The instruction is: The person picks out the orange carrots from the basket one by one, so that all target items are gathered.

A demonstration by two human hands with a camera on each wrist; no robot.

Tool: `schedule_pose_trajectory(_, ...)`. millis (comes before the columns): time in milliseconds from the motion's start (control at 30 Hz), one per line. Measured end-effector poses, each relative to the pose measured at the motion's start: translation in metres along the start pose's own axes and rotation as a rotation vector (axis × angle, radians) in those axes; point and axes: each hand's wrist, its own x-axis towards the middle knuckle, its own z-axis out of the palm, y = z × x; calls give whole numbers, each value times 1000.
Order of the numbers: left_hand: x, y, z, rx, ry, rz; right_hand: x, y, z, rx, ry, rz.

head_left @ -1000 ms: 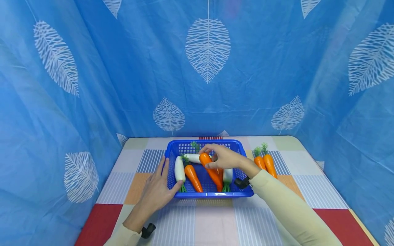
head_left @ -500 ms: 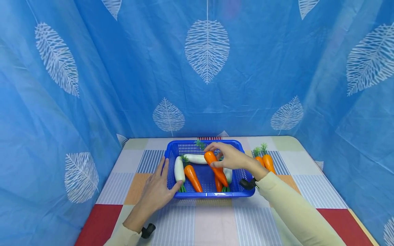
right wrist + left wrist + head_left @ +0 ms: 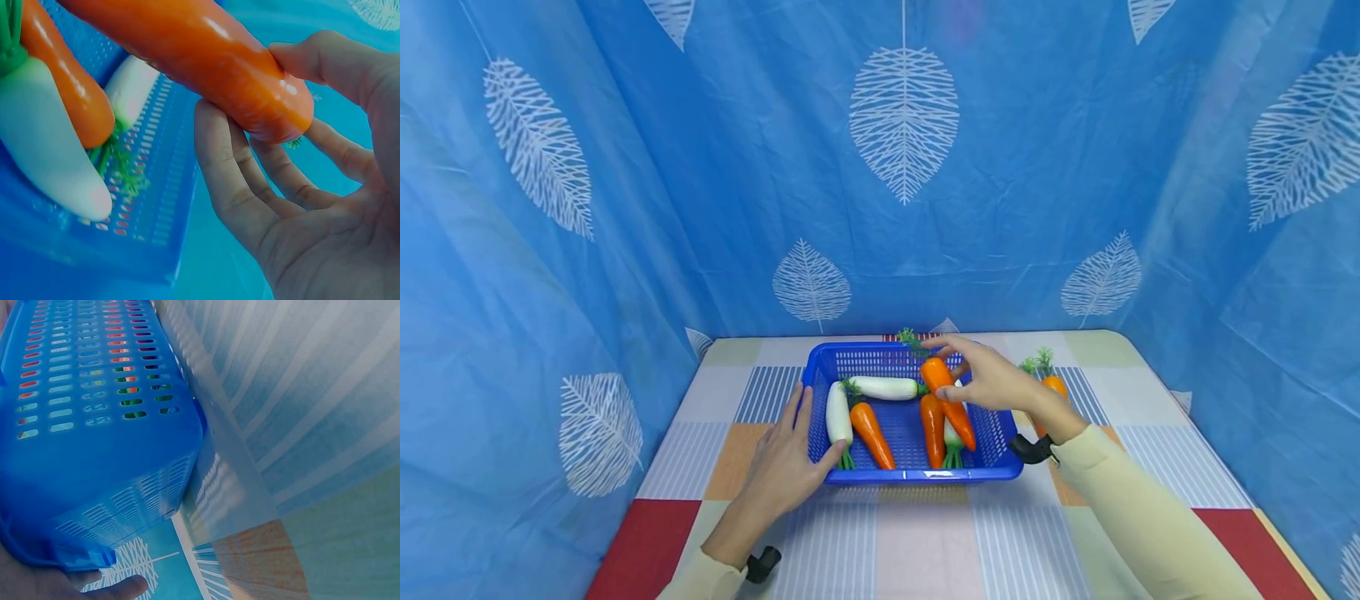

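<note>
A blue plastic basket (image 3: pixel 917 477) stands on the table. In the head view my right hand (image 3: pixel 996 383) pinches an orange carrot (image 3: pixel 951 404) by its thick end over the basket's right half. Thumb and fingertips press opposite sides of this carrot (image 3: pixel 206 53) in the right wrist view. My left hand (image 3: pixel 778 471) rests at the basket's front left corner, fingers extended along the outer wall and thumb at the front rim. Inside lie white radishes, one at the left (image 3: pixel 838 412) and one at the back (image 3: pixel 883 387), and two carrots, left (image 3: pixel 872 435) and right (image 3: pixel 933 429).
Another white radish (image 3: pixel 53 134) lies at the basket's right side, partly under the held carrot in the head view. Outside, to the right, carrots (image 3: pixel 1055 385) with green tops lie on the checked tablecloth (image 3: pixel 921 542), partly behind my right wrist. A blue curtain (image 3: pixel 737 167) surrounds the table.
My right hand has moved right with the carrot, from the basket's middle to over its right side, uncovering the right carrot and the back radish. The left hand has stayed in place.
</note>
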Motion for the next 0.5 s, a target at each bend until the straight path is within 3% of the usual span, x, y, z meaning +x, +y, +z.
schedule_pose_trajectory(500,1,-1,1,-8,5,11,-25,18,-34,-60,101,51)
